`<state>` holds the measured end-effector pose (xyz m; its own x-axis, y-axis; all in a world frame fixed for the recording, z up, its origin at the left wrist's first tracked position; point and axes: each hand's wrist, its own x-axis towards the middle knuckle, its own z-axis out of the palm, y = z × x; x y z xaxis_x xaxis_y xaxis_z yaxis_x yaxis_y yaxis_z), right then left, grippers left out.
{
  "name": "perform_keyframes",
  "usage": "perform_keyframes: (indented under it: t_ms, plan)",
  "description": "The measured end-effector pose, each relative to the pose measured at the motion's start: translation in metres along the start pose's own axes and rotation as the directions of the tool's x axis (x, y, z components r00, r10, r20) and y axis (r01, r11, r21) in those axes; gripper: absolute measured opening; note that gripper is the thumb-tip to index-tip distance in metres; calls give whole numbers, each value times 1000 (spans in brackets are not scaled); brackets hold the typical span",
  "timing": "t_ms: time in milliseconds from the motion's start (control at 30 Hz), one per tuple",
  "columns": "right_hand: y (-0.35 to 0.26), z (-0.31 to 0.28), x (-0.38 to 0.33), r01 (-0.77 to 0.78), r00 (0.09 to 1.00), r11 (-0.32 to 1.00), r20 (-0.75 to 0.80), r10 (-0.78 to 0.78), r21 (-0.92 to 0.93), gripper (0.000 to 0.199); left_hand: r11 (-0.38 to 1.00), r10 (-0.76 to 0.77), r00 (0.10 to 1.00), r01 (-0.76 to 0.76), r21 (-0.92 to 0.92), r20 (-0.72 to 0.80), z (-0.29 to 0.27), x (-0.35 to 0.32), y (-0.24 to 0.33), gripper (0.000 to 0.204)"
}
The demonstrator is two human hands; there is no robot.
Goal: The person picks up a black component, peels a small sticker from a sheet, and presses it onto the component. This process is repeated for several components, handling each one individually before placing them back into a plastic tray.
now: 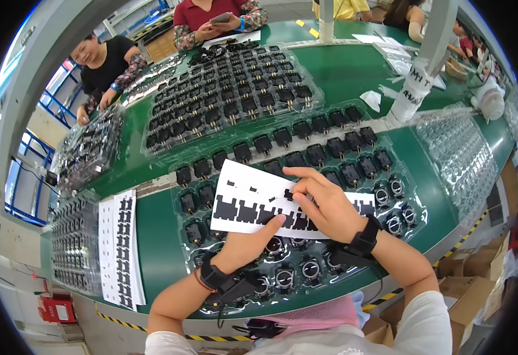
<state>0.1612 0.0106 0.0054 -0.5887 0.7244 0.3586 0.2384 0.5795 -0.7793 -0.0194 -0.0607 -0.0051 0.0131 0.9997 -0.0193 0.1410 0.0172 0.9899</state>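
My left hand point(250, 245) grips the lower edge of a white sheet point(226, 171), thumb on top. The sheet carries a row of black die-cut stickers point(247, 212) and a few smaller black pieces above them. Over its right part is my right hand point(328, 207), fingers curled, with a small black sticker point(288, 193) at the fingertips. Below the sheet lies a clear plastic tray point(182, 248) of black square parts point(316, 155); those in the nearer rows show round metallic rings point(311, 269). The sheet and my hands hide the tray's middle.
More sticker sheets point(110, 248) lie at the left beside stacked clear trays point(72, 242). A filled tray point(229, 89) sits across the green table point(341, 71). Clear trays point(457, 154) and a wrapped post point(411, 92) are at right. Co-workers sit opposite.
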Motion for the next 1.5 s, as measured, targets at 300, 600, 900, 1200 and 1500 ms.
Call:
perform_keyframes:
  t_ms: [300,600,900,1200,1500]
  plan:
    - [2,2,-2,-3,1000,1000,-29,4,9,4,999,32,999,-32,12,-6,0,0,-2,31]
    - [7,-2,1,19,935,999,-356,-2,42,10,998,-69,991,68,-13,-116,-8,6,7,37]
    - [2,-5,-1,281,790,910,-466,-399,-303,16,996,79,997,-78,44,-14,1,2,17,31]
    - [1,-1,-3,316,931,945,-162,-327,-90,16,985,40,998,-46,-167,-40,5,1,14,33]
    - [2,-3,-3,364,825,906,-376,-421,-216,20,984,16,998,-28,-174,-68,9,0,16,31]
